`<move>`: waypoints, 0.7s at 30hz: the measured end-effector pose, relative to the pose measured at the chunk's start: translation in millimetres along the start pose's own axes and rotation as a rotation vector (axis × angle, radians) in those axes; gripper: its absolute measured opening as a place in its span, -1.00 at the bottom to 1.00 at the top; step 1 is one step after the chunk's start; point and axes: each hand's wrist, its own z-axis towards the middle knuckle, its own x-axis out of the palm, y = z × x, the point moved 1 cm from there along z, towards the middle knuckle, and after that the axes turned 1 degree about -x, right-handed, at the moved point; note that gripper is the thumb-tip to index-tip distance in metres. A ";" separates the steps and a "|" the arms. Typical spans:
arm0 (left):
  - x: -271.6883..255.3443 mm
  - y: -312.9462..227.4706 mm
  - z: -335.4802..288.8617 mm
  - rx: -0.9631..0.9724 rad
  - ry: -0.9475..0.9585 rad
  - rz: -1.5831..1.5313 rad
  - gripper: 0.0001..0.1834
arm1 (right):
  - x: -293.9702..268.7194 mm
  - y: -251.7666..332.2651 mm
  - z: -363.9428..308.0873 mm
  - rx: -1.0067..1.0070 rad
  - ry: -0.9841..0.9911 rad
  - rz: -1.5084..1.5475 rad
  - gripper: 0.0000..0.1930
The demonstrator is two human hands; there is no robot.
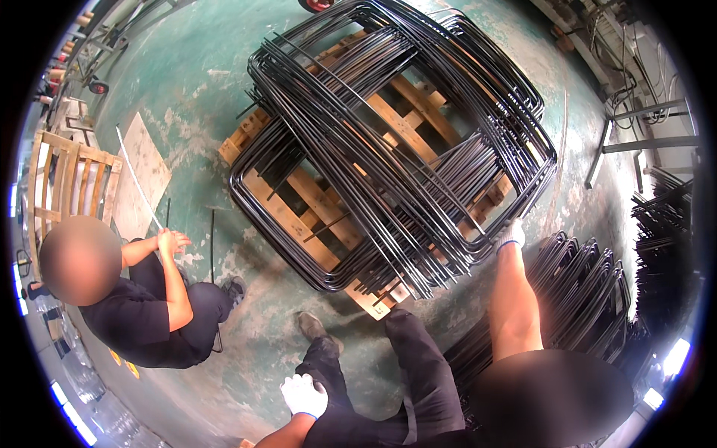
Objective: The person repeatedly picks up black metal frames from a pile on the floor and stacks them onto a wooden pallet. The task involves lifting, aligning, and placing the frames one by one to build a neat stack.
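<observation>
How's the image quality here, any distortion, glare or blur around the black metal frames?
Head view: strong fisheye bend, dark rim all round; the stacked black metal frames are sharp, with light glints along the rods; the green floor is evenly lit; bright glare at the lower-right edge; right hand is sharp.

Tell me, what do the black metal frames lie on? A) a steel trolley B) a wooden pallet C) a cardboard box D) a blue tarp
B: wooden slats of a pallet show through and beside the stacked frames, where the gloved right hand reaches their edge.

Gloved right hand (pixel 511 234) on stacked black wire frames (pixel 388 142) atop pallet (pixel 299 216)
</observation>
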 end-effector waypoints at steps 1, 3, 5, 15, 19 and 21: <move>-0.5 -1.8 2.3 0.006 -0.007 -0.002 -0.66 | 5.6 5.6 16.7 -0.087 -0.086 -0.016 -0.39; 4.0 -5.1 -0.6 -0.016 -0.014 -0.010 -0.66 | 17.7 12.2 5.0 -0.013 -0.007 0.053 -0.42; 5.6 -6.9 -1.6 -0.017 -0.011 -0.021 -0.66 | 26.3 21.9 -1.7 0.026 0.056 0.074 -0.46; 3.2 -11.0 9.8 0.050 -0.086 0.003 -0.66 | 51.8 30.5 106.3 -0.246 -0.241 -0.445 -0.28; 0.4 -23.5 -2.5 -0.006 -0.054 0.027 -0.65 | 74.9 -9.3 45.2 -0.300 -0.276 -0.573 -0.29; -0.7 -28.2 -9.5 -0.033 -0.037 0.015 -0.66 | 91.2 -15.8 -15.8 -0.132 -0.213 -0.183 -0.40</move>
